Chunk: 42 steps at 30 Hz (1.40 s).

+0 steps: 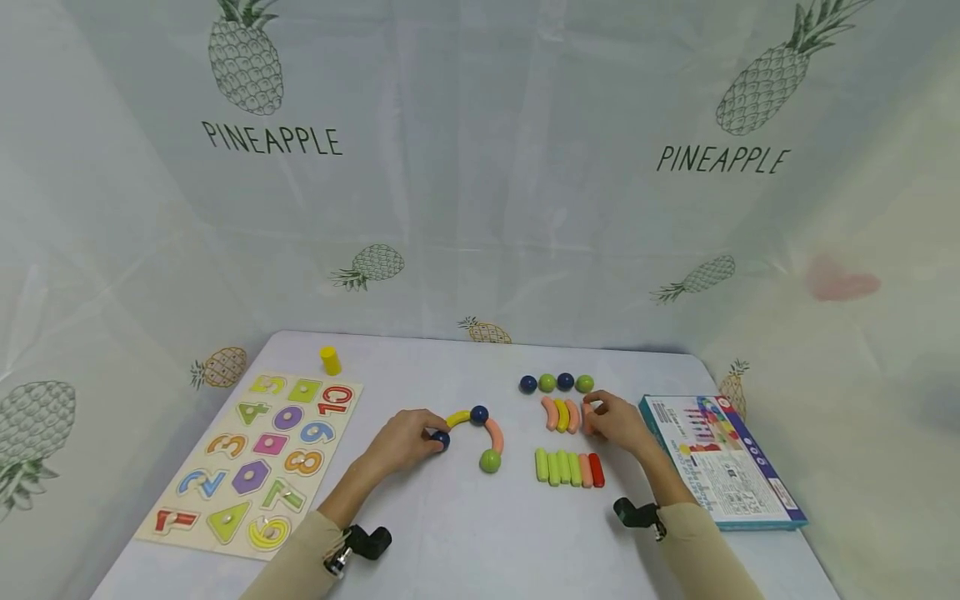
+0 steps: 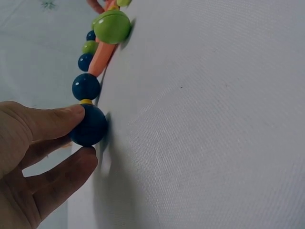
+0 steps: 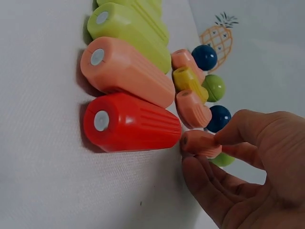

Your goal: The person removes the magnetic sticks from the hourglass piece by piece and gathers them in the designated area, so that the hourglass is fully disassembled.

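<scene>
My left hand pinches a dark blue ball between thumb and fingers at the left end of an arched chain. From there the chain runs through a yellow curved rod, a second dark blue ball and an orange curved rod to a green ball. Over on the right, my right hand pinches another orange curved rod, the rightmost in a row of curved rods. A red straight rod with a grey round end lies close to those fingertips.
Blue and green balls line up behind the curved rods. Several straight rods lie in front. A number puzzle board covers the left side, with a yellow cylinder behind it. On the right lies a flat box.
</scene>
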Tool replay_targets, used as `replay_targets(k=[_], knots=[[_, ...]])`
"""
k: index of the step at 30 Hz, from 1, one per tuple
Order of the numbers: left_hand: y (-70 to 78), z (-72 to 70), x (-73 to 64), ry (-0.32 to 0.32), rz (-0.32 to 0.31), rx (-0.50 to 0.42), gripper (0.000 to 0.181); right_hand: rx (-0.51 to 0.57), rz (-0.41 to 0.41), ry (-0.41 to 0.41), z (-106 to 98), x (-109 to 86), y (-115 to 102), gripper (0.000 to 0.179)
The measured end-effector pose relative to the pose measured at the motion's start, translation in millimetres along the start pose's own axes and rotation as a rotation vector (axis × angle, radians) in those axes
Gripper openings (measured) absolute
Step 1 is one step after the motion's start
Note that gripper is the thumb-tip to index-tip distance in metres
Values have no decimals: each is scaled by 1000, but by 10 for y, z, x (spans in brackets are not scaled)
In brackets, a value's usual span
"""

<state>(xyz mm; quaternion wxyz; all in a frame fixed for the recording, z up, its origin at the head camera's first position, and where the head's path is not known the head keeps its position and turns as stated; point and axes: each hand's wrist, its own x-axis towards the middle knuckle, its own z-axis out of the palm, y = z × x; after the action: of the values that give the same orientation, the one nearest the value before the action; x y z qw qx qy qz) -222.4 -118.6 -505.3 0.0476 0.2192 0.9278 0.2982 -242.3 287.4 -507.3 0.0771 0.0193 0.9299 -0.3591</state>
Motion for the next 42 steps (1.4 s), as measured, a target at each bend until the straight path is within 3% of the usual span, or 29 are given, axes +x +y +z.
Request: replay_targets(k=[9,24,30,35,38,42], knots=[[32,6,-16,-5,13,-3,26,-14,56,-7,-66,5,30,38],[90,56,-54,-1,0,74,27,-6,15,-56,-36,56,-67,37],[79,72,-78,20,7,108,27,-25,-5,10,-24,47,-81,37],[83,76,-102,17,12,147,28,-3,-99,89,12,-6,-218,32],[110,78,-125,14,8,160,29,49,-156,92,88,-60,-362,29],[154,97,-150,16,0,178,32,23,-271,69,269,-169,-617,25]])
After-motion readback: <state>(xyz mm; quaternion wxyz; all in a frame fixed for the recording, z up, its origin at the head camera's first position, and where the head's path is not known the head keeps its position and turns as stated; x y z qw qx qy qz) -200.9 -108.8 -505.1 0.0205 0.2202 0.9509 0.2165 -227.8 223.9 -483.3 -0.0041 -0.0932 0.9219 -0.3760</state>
